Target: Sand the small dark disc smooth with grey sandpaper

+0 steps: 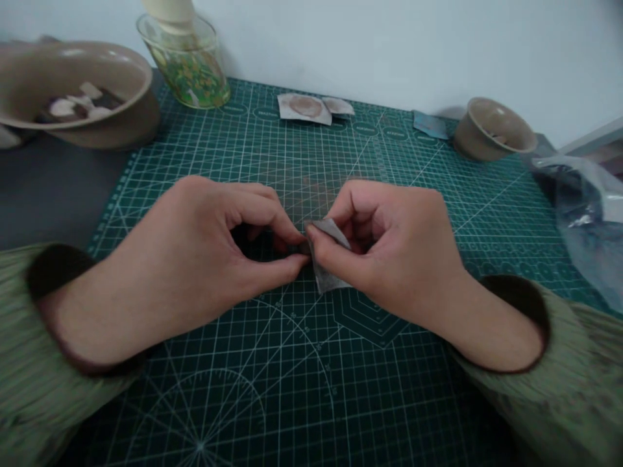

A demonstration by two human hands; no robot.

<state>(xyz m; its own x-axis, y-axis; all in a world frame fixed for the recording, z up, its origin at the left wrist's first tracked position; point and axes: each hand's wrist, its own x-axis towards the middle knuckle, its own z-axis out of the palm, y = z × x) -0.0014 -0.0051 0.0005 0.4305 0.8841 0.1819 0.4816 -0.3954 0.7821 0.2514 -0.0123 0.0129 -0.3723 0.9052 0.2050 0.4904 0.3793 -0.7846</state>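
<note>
My left hand (214,240) is closed in a pinch, thumb and forefinger gripping a small dark brown piece (304,246) that is mostly hidden by the fingertips. Facing it, my right hand (389,233) pinches a small grey sheet of sandpaper (324,275), with the thumb lying across it. The sandpaper touches or nearly touches the dark piece between the two hands. Both hands are over the middle of a green cutting mat (233,402) printed with white grid lines.
A large brown bowl (121,123) with light and dark pieces stands back left, beside a glass (204,78) holding a pale object. Brown-stained sandpaper sheets (305,109) lie at the back. Toward the right are a blue-grey sheet (431,124), a small bowl (479,133) and a clear plastic bag (588,214).
</note>
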